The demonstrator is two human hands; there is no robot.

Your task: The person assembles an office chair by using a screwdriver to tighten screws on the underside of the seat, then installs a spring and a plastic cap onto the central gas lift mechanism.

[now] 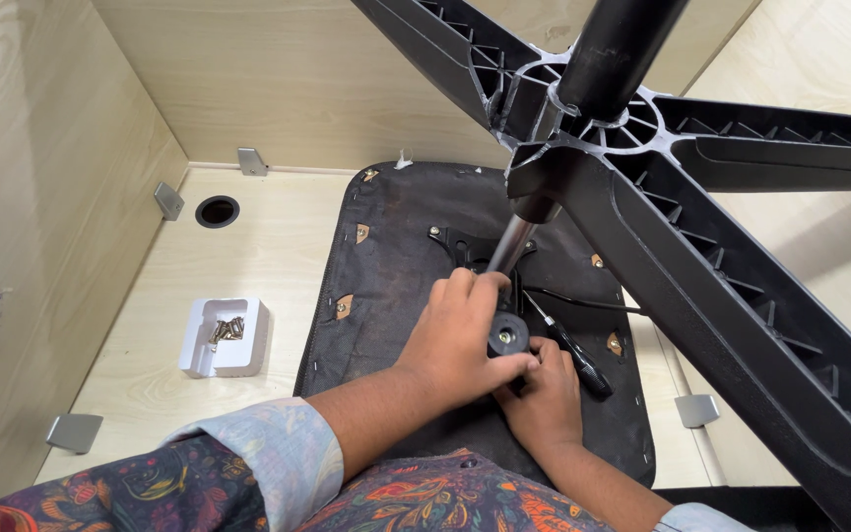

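Note:
An upturned office chair lies on the wooden table: its black fabric seat underside (pixel 396 286) faces up, the silver gas column (pixel 509 246) rises from the black metal seat plate (pixel 460 244), and the black star base (pixel 701 236) looms close to the camera. My left hand (pixel 460 335) rests on the mechanism and closes on a round black knob (pixel 507 335). My right hand (pixel 544 394) sits just below it, gripping a black-handled screwdriver (pixel 578 360) whose shaft points toward the mechanism.
A small white tray (pixel 238 360) holding several metal screws stands left of the seat. Plywood walls enclose the table on three sides. A round cable hole (pixel 217 211) and several grey metal brackets (pixel 75 432) sit along the edges.

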